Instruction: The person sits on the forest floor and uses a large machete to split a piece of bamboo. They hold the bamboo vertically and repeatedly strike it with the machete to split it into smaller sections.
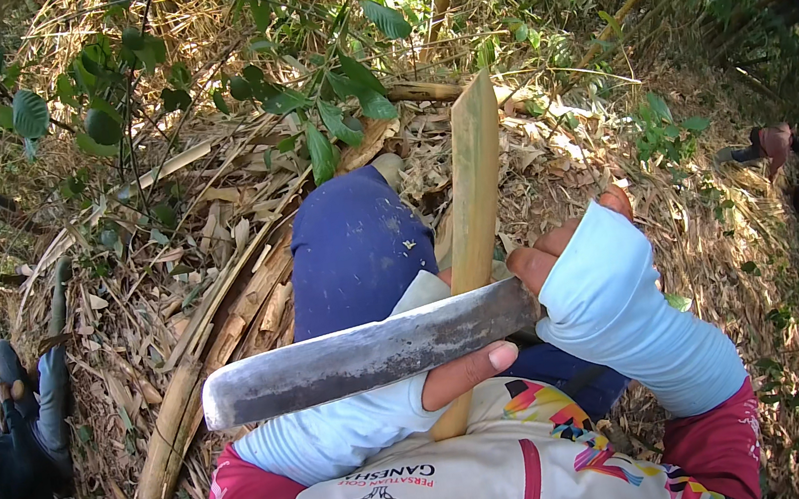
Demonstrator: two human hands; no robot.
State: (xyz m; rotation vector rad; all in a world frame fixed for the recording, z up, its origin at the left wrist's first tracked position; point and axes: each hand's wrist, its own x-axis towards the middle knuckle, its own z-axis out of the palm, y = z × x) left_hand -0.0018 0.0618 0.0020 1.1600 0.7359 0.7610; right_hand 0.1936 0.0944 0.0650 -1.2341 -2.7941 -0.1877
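Note:
A broad machete (362,351) with a squared-off tip and a dark-stained blade lies crosswise in front of my chest, tip to the left. My right hand (549,252), in a light blue sleeve, is closed at its handle end; the handle itself is hidden by the hand. Behind the blade stands a split bamboo piece (476,174), pointed at its far end, its lower end against my shirt. My left hand (464,374) is wrapped around this bamboo, thumb on the near side; the blade hides most of its fingers. The blade crosses over the bamboo just above my left thumb.
My blue-trousered knee (359,245) is raised just beyond the blade. Long split bamboo lengths (175,420) lie on the leaf litter at left. A leafy branch (332,122) hangs ahead. Another person (29,424) sits at far left; part of another (769,146) shows at right.

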